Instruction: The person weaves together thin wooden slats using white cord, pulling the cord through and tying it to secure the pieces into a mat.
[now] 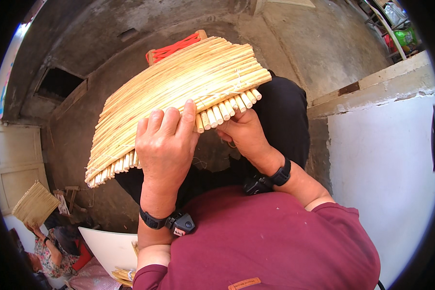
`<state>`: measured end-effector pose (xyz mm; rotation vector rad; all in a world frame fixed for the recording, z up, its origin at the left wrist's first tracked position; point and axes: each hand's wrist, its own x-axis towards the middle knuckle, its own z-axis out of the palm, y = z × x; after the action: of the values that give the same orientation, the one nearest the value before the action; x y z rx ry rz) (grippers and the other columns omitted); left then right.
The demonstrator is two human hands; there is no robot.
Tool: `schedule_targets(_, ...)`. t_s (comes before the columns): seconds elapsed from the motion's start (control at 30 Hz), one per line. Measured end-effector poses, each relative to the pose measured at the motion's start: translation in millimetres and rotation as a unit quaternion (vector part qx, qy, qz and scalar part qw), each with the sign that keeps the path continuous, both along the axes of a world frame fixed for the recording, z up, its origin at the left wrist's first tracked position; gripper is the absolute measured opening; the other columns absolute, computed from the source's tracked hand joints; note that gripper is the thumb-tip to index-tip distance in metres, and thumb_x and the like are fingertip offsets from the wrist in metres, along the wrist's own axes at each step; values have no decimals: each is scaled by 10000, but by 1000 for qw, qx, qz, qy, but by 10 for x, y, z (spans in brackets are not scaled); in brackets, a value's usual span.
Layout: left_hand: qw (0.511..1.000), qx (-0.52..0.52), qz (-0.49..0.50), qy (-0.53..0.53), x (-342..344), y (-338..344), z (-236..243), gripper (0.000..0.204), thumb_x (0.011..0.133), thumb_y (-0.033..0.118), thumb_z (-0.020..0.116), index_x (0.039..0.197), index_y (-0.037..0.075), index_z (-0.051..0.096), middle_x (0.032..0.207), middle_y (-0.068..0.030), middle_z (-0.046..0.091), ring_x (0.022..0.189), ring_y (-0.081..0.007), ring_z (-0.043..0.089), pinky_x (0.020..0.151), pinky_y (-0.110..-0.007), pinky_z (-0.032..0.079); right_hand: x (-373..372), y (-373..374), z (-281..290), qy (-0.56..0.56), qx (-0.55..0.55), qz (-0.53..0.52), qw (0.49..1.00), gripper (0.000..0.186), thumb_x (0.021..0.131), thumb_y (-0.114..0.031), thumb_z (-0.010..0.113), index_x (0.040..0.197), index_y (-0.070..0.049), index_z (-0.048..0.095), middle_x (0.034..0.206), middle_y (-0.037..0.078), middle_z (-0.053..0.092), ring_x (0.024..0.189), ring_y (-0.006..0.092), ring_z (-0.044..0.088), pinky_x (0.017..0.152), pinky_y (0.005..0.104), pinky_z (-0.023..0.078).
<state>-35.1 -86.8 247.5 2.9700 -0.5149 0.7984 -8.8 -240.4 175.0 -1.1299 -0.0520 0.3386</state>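
A mat of pale yellow plant stalks (179, 82), laid side by side and tied with thin white string, is tilted up in front of me. A row of cut stalk ends shows beneath its near edge. My left hand (165, 137) grips that edge, four fingers lying over the top and the thumb out of sight. Under the stalk ends farther right, my right hand (246, 135) is bent against the mat's underside; its fingertips are partly hidden. Black straps with small devices sit on both wrists.
Behind the mat stands a low wooden stool with red straps (176, 48). At lower left a co-worker (53, 251) holds up a similar mat (36, 203). A white board (108, 246) and loose stalks (124, 276) lie left of me. A white wall panel (382, 179) rises on the right.
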Motion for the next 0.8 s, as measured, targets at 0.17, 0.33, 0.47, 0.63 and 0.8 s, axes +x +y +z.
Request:
schedule_targets(0.17, 999, -34, -1, 3, -62, -14, -13, 471, 661, 336, 750, 1028, 56, 655, 901, -49, 624, 812, -241, 579, 734, -380, 445, -9, 16, 80, -20, 32, 6, 999, 57, 895, -50, 553, 908, -69, 605, 714, -26, 564, 527, 48, 452, 452, 185, 320)
schedule_targets(0.33, 999, -42, 4, -23, -61, -60, -92, 430, 677, 275, 759, 1024, 45, 650, 940, -68, 619, 850, -257, 578, 756, -384, 448, -6, 10, 11, -3, 19, 9, 1000, 90, 880, -35, 564, 944, -57, 623, 729, -31, 578, 559, 36, 469, 476, 184, 345)
schedule_targets(0.47, 999, -44, 0, -31, -68, -73, -116, 403, 669, 209, 762, 1020, 46, 647, 975, -85, 605, 876, -276, 574, 768, -388, 449, -18, 11, -73, 0, 11, 4, 1000, 93, 861, -42, 589, 936, -50, 644, 722, -31, 585, 573, 25, 477, 490, 184, 361)
schedule_targets(0.63, 998, -53, -9, -32, -69, -83, -139, 412, 653, 193, 768, 1020, 52, 647, 964, -81, 599, 873, -275, 573, 762, -388, 449, -36, 4, -97, 10, 14, 8, 1000, 53, 880, -55, 565, 898, -52, 615, 679, -40, 552, 553, 30, 466, 475, 190, 348)
schedule_targets(0.8, 997, -52, -23, -56, -55, -71, -203, 396, 656, 170, 761, 1018, 60, 644, 957, -79, 595, 857, -274, 574, 754, -388, 449, -43, -3, -118, 20, 30, 17, 999, 46, 902, -88, 563, 877, -62, 591, 650, -47, 523, 539, 35, 458, 467, 198, 342)
